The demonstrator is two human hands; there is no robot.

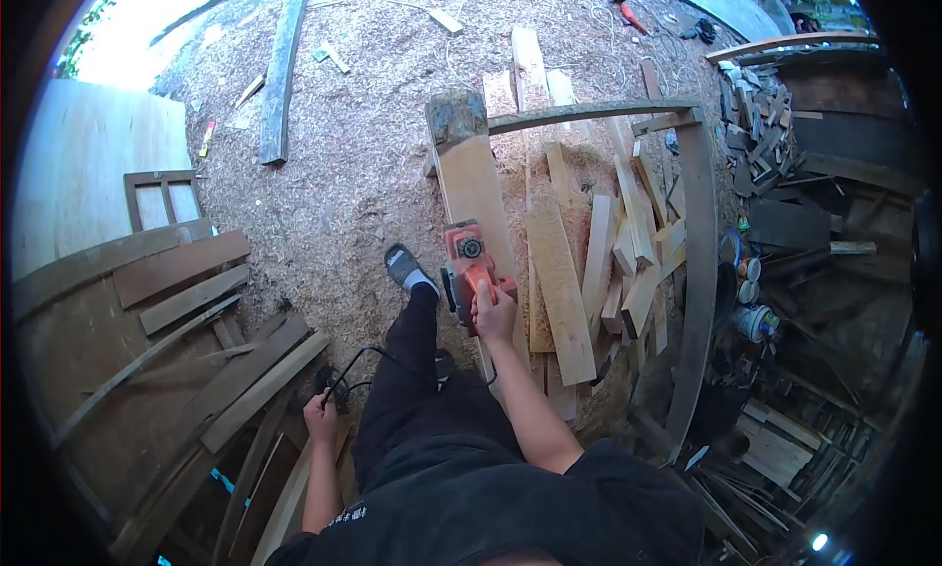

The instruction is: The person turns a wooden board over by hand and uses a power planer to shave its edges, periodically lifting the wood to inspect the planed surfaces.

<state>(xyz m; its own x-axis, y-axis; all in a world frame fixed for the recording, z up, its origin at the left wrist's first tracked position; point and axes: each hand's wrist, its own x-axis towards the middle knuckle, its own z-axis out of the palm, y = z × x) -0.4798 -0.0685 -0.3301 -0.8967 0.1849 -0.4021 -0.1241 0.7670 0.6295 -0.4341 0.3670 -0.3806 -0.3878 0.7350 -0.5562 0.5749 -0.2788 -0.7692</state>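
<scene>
My right hand (494,311) is wrapped round the rear handle of a red electric hand planer (471,257). The planer rests on a long, pale wooden board (474,179), whose far end is dark and rough. To my left and low, my left hand (321,415) is closed round the planer's black power cord (355,362). The cord loops across my leg toward the tool. Just right of the planer lies another pale plank (559,291). The planer's underside is hidden against the board.
A wooden frame (694,232) borders several loose planks on the right. Stacked boards (226,355) lie on the left. Shavings cover the ground (373,105), where a long grey beam (285,85) lies. Offcuts (758,125) and paint buckets (756,321) stand at far right.
</scene>
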